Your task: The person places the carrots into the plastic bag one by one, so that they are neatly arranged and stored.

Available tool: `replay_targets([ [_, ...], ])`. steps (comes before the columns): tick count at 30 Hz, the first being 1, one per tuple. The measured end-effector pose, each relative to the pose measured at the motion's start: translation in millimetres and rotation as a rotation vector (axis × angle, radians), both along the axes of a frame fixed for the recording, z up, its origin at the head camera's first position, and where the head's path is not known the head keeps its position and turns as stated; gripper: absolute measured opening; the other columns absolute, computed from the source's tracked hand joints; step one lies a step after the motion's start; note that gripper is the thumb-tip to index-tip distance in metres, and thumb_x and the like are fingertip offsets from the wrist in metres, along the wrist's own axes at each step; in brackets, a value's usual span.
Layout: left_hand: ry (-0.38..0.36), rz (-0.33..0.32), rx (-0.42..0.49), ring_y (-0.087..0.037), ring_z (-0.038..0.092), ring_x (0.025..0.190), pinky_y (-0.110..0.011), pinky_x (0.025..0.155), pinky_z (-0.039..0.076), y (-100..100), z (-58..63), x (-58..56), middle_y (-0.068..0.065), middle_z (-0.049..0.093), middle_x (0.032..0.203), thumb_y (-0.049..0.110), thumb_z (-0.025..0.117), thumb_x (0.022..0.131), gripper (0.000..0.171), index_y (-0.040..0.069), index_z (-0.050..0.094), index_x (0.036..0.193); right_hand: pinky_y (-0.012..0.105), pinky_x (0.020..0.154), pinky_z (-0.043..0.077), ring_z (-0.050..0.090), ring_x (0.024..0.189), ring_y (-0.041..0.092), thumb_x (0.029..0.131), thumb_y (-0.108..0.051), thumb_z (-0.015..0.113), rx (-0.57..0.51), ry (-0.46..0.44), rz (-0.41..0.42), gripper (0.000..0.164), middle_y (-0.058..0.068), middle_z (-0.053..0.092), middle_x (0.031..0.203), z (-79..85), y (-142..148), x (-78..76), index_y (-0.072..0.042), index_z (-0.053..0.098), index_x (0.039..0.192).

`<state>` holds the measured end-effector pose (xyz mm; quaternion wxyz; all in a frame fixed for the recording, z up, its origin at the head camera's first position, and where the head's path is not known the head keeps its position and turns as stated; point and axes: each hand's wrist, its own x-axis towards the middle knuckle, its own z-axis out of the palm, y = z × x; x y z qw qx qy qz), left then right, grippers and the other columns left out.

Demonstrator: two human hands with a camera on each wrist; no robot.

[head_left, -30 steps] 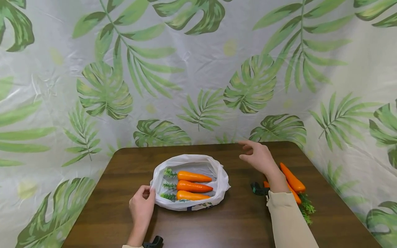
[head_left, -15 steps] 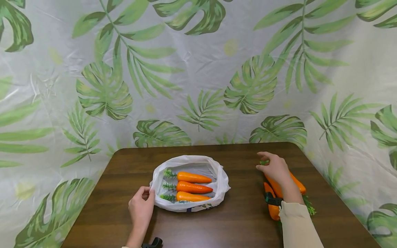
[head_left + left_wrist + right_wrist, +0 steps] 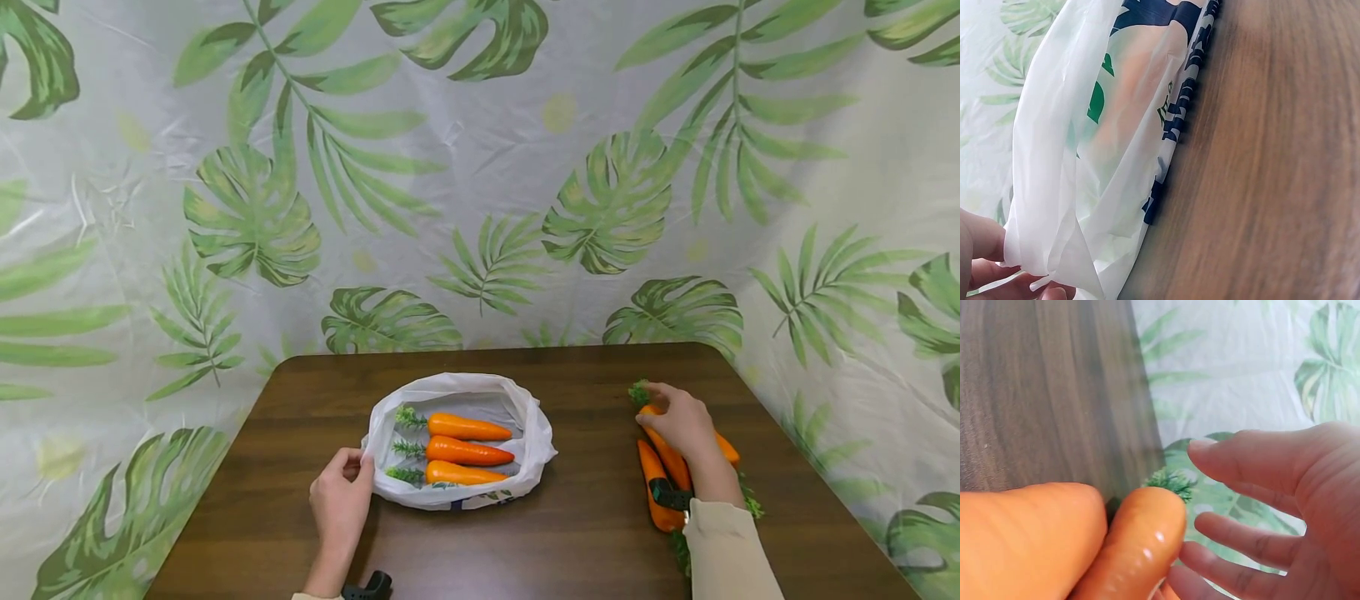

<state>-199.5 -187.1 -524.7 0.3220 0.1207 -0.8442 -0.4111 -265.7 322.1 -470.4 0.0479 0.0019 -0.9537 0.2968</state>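
A white plastic bag (image 3: 543,454) lies with its mouth spread wide on the table. Three orange carrots (image 3: 471,452) with green tops rest side by side inside it. My left hand (image 3: 342,500) pinches the bag's left rim, and the left wrist view shows the thin plastic (image 3: 1054,187) between fingers and thumb. Over at the right, my right hand (image 3: 682,425) hovers at the leafy end of a carrot (image 3: 663,442) in a small pile. In the right wrist view its fingers are spread apart beside the blunt end of a carrot (image 3: 1154,537), without closing round it.
Beside that carrot lie another carrot (image 3: 651,479) on the left and one (image 3: 727,450) partly behind the right wrist. The brown wooden table (image 3: 570,542) ends at a leaf-patterned sheet (image 3: 480,167) behind. Black bands (image 3: 670,496) sit on the wrists.
My right hand has moved rightward and down from beside the bag to the carrot pile. The left hand keeps its hold on the bag rim.
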Motion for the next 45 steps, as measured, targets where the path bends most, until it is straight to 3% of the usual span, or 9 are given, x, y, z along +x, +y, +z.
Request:
replay_targets([
  [8, 0.007, -0.006, 0.001, -0.019, 0.069, 0.071, -0.042, 0.07, 0.046, 0.0, 1.9, 0.6, 0.001, 0.072, 0.075, 0.013, 0.074, 0.087, 0.004, 0.013, 0.073, 0.084, 0.061, 0.085, 0.045, 0.054, 0.111, 0.051, 0.09, -0.019, 0.074, 0.007, -0.052, -0.012, 0.062, 0.03, 0.056, 0.134, -9.4, 0.5, -0.2, -0.005, 0.05, 0.145],
  [13, 0.002, -0.012, 0.009, -0.02, 0.069, 0.071, -0.042, 0.069, 0.046, -0.1, 0.7, 0.7, 0.001, 0.072, 0.075, 0.013, 0.075, 0.087, 0.004, 0.013, 0.073, 0.084, 0.058, 0.085, 0.048, 0.06, 0.102, 0.045, 0.089, -0.015, 0.074, 0.024, -0.069, 0.001, 0.06, 0.031, 0.057, 0.13, -15.6, -0.8, 1.4, -0.001, 0.051, 0.143],
  [22, -0.008, -0.016, 0.009, -0.019, 0.069, 0.072, -0.041, 0.069, 0.047, 0.3, 1.5, 0.4, 0.002, 0.072, 0.076, 0.014, 0.075, 0.087, 0.004, 0.013, 0.073, 0.084, 0.056, 0.082, 0.049, 0.062, 0.092, 0.039, 0.089, -0.02, 0.076, 0.035, -0.081, -0.027, 0.059, 0.033, 0.06, 0.124, -19.9, -1.9, 3.5, 0.003, 0.054, 0.139],
  [34, 0.0, -0.022, 0.012, -0.018, 0.07, 0.073, -0.042, 0.07, 0.047, -1.2, -0.3, 0.1, 0.002, 0.072, 0.077, 0.013, 0.076, 0.087, 0.004, 0.013, 0.073, 0.084, 0.054, 0.08, 0.048, 0.062, 0.09, 0.037, 0.089, -0.023, 0.076, 0.044, -0.09, -0.043, 0.058, 0.031, 0.062, 0.121, -18.6, -4.5, 5.8, 0.003, 0.056, 0.137],
  [45, 0.011, -0.019, 0.005, -0.019, 0.07, 0.073, -0.043, 0.07, 0.047, -2.5, 2.0, 1.4, 0.0, 0.073, 0.077, 0.012, 0.076, 0.087, 0.004, 0.012, 0.073, 0.084, 0.056, 0.078, 0.046, 0.059, 0.099, 0.046, 0.089, -0.029, 0.075, 0.049, -0.041, -0.043, 0.061, 0.03, 0.062, 0.123, -5.7, -1.8, 6.7, -0.002, 0.055, 0.14],
])
